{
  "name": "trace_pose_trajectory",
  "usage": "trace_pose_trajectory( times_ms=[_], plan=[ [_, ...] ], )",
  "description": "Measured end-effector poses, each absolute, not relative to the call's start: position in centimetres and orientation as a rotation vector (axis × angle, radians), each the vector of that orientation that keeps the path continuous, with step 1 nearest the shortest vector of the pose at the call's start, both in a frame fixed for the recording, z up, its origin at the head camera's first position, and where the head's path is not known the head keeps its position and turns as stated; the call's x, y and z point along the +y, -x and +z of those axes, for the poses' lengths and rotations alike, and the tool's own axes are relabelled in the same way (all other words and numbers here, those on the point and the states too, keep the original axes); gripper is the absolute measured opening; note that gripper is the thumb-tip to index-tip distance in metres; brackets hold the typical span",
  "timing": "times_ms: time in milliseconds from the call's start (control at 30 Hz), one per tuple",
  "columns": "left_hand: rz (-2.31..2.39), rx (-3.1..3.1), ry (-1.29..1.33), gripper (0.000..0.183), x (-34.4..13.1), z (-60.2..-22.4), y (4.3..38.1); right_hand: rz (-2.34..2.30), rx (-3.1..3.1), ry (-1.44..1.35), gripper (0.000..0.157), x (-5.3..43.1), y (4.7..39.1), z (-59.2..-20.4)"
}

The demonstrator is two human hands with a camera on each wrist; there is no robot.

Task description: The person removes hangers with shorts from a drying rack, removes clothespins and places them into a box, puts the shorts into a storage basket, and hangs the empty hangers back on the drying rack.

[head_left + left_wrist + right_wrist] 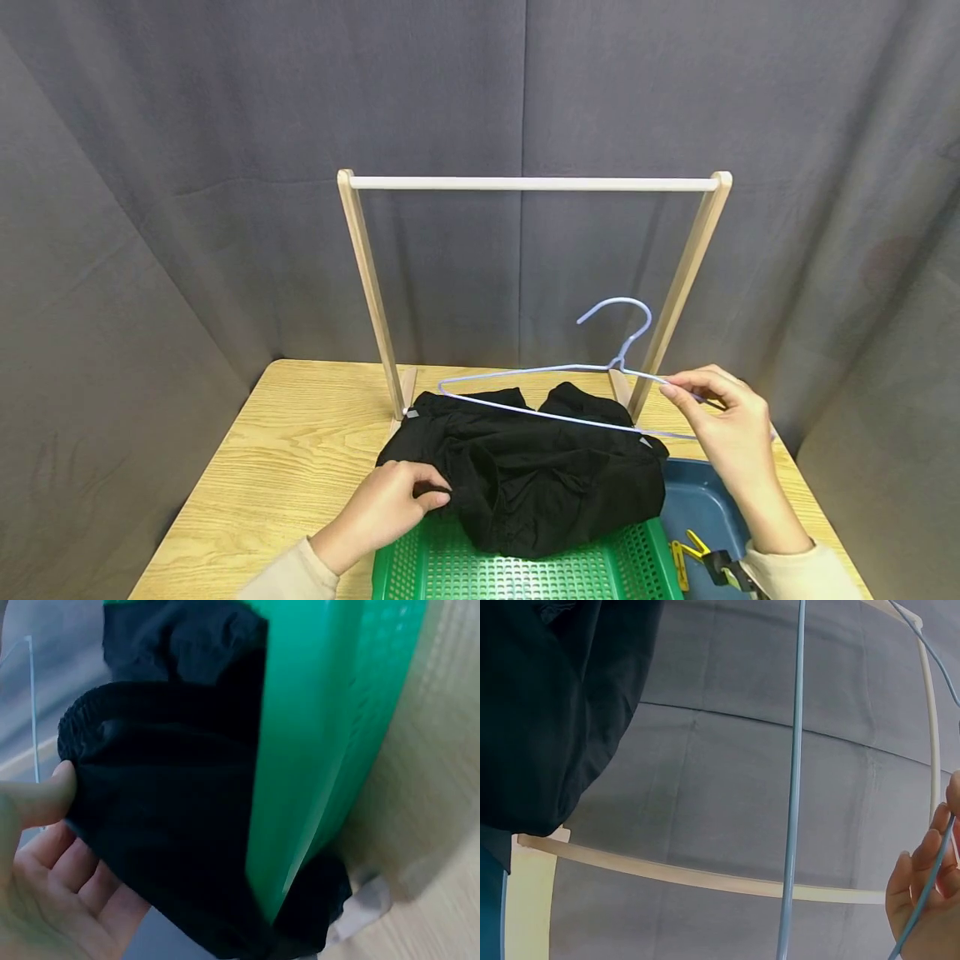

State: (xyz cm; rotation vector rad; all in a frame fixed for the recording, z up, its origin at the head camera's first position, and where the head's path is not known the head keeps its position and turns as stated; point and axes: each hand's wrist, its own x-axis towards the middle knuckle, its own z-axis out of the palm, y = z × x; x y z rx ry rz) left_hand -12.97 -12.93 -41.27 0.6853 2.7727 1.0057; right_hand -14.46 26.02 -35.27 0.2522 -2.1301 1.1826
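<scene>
A black garment [555,492] with an elastic-looking edge lies bunched over the green basket [517,575]. My left hand [393,504] pinches its left edge between thumb and fingers; the left wrist view shows the gathered black cloth [157,765] right at the thumb. In my right hand [723,417] is a light blue clothes hanger [555,367], pinched by its right shoulder. The hanger's hook points up and its lower bar crosses in front of the garment in the head view. Up close, the right wrist view shows the hanger's bar [793,772] beside the fingers.
Behind the basket stands a wooden rack with a white rail [532,183]. A blue tray [701,492] with yellow clothespins [686,554] and a dark item sits right of the basket. Wood tabletop [277,450] shows at left; grey curtains surround the table.
</scene>
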Motion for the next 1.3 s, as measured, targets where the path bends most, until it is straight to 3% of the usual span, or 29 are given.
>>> trace_pose_trajectory(
  times_ms=[700, 1300],
  plan=[
    [1.041, 2.556, -0.793, 0.010, -12.2, -43.0, 11.9, 1.235, -2.145, -0.213, 0.015, 25.6, 14.4, -36.3],
    [1.268, 3.088, -0.611, 0.011, -14.7, -41.9, 13.8, 1.237, -2.162, -0.159, 0.016, 25.6, 14.2, -36.9]
  ],
)
